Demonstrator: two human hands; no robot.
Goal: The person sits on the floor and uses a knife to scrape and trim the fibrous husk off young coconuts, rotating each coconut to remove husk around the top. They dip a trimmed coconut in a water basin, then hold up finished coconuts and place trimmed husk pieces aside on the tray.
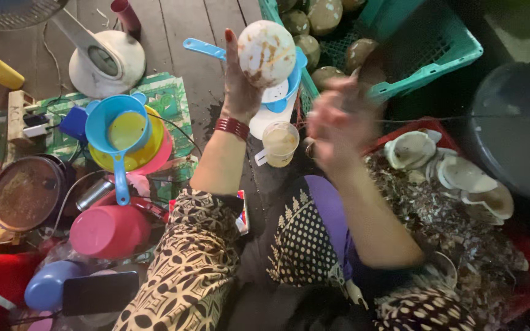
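The round, pale, brown-flecked peeled coconut (267, 52) sits high on the fingertips of the left hand (240, 92), raised over the wooden floor (185, 37) near the green plastic crate of husked coconuts (437, 58); the smooth shell could, by the look of it, slip and drop onto the clear plastic cup of cloudy liquid (280, 144) below; the right hand (338, 122) is blurred, fingers seemingly spread, holding nothing discernible.

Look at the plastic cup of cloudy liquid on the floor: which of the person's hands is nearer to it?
Right. The blurred right hand hangs just beside the plastic cup, to the cup's right in the picture. The left hand is raised above it, holding a peeled coconut.
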